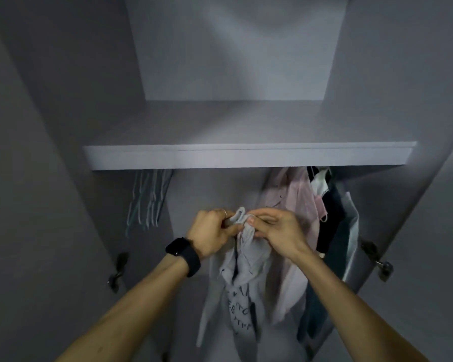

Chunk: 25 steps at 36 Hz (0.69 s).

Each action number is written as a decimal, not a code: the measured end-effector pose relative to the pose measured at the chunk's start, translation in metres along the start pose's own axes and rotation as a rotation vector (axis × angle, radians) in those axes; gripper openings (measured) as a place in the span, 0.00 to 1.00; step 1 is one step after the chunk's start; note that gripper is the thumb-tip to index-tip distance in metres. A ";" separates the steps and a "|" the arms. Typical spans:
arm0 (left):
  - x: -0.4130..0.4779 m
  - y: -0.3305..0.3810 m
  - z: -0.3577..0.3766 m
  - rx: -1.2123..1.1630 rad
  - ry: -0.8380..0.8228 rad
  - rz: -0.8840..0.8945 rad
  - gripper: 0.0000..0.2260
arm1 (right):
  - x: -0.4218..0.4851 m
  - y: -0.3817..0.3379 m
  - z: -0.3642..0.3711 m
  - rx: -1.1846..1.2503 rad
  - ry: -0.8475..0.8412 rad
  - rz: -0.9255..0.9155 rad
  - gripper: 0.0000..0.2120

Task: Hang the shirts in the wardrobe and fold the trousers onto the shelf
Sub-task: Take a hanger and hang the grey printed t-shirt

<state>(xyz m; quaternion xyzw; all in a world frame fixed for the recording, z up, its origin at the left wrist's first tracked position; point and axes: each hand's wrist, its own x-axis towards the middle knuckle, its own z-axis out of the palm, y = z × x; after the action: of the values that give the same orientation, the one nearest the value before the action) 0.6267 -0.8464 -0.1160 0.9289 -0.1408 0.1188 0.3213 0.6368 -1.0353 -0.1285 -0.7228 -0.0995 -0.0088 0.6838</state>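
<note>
Fingers (pixel 263 213) of left hand (pixel 211 232) and right hand (pixel 279 229) pinch the grey shirt (pixel 242 273) at its collar, likely settling it to hang below the shelf (pixel 246 155).

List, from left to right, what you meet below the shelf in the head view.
left hinge → empty hangers → left hand → grey shirt → right hand → black garment → right hinge
</note>
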 end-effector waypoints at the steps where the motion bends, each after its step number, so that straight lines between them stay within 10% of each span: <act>1: -0.005 -0.003 -0.002 0.044 0.044 0.006 0.10 | 0.003 0.001 0.003 -0.029 -0.048 -0.019 0.07; 13: -0.096 -0.021 -0.017 0.706 0.452 -0.190 0.14 | -0.001 0.018 0.042 -0.430 -0.302 -0.388 0.05; 25: -0.181 -0.086 -0.107 1.260 0.520 -0.325 0.18 | 0.058 0.033 0.124 -0.703 -0.538 -0.157 0.20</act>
<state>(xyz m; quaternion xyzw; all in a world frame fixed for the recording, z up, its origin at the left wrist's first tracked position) 0.4734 -0.6805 -0.1392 0.8890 0.1770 0.3466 -0.2413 0.6834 -0.9068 -0.1601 -0.8782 -0.3191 0.0942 0.3437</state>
